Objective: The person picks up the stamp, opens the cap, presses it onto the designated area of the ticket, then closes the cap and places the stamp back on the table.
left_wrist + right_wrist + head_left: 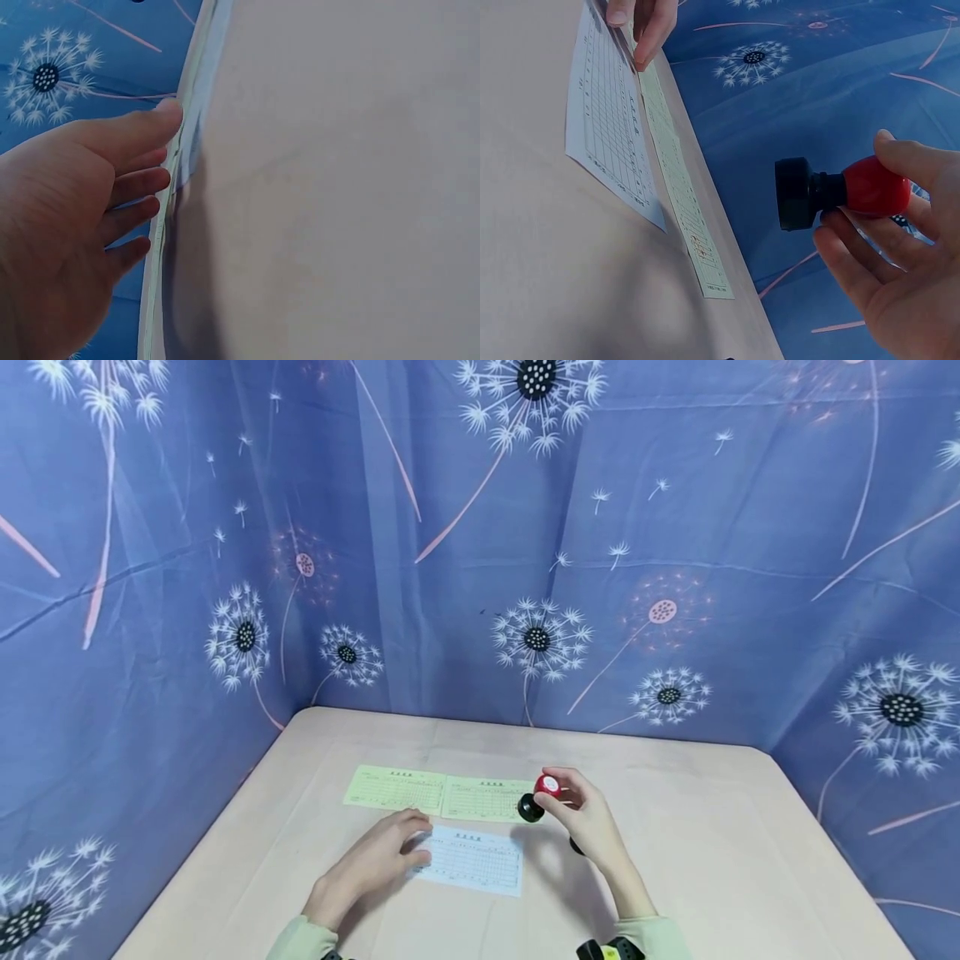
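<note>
While the right hand (592,818) pinches a stamp (830,192) by its red handle, the left hand (378,857) lies loosely open by a blue sheet (480,862).
Below the middle of the head frame runs the far edge of the table (697,818); tabletop stretches from the right hand to the slanting edge at lower right. Right of centre, the stamp is held off the table, tilted, its black base toward the lower left, covering part of the right green sheet (480,799), just beside the left green sheet (393,787). The left fingers are parted and gently bent; whether they touch paper, I cannot tell. Beside the right wrist peeks a dark object (576,846) (too covered to name). Both sleeves (302,941) are cut off at the bottom.
</note>
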The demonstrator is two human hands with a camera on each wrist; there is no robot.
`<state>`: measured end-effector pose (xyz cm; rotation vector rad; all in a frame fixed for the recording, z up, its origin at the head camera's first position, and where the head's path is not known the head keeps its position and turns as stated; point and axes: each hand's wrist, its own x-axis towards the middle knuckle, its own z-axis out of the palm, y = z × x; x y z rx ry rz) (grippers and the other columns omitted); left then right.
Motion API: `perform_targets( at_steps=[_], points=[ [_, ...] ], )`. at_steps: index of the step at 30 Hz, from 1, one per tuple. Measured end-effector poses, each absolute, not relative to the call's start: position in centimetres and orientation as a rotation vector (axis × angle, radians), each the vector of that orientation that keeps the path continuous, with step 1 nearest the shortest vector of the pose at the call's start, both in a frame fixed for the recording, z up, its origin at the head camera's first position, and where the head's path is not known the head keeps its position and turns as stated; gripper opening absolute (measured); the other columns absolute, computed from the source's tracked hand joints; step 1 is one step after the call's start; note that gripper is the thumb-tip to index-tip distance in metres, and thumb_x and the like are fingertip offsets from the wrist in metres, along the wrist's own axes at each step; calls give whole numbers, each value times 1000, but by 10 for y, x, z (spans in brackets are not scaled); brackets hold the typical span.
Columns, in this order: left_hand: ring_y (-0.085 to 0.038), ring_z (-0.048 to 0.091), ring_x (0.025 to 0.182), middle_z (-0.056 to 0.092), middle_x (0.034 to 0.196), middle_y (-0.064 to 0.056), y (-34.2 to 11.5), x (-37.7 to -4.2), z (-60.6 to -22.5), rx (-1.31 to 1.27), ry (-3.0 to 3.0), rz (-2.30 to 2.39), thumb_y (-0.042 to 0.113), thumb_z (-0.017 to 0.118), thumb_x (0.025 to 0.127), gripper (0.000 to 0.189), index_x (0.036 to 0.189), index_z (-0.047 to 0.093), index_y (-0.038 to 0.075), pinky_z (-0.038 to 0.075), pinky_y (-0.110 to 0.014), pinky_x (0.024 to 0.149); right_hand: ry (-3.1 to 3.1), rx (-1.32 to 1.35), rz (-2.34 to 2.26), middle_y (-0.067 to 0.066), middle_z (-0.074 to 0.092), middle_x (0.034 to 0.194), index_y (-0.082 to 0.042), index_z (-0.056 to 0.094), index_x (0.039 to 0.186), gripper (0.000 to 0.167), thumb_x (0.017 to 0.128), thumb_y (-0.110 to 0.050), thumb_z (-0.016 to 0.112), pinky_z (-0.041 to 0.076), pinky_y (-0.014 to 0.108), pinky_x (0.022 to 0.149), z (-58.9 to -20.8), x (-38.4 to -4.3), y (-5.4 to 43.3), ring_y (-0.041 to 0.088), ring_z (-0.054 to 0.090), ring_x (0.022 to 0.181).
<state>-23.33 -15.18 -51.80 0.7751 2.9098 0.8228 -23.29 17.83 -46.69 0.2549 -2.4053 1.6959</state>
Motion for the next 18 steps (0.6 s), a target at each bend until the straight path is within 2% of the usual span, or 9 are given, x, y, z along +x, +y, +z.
perform_targets(
  at_steps=[7,18],
  points=[
    [-30,51,133,55,141,-7,-151,-230,-519,760,2861,759,41,73,87,51,127,66,9,40,-48,114,-2411,266,1686,11,72,108,-13,65,126,40,88,-19,76,56,22,82,-466,-232,178,8,68,89],
    [-32,54,130,58,137,-9,-150,-232,-517,735,2820,846,41,77,82,53,122,67,7,43,-49,111,-2410,294,1710,11,71,109,-13,65,124,40,87,-20,77,56,23,82,-466,-232,175,9,67,89]
  ],
)
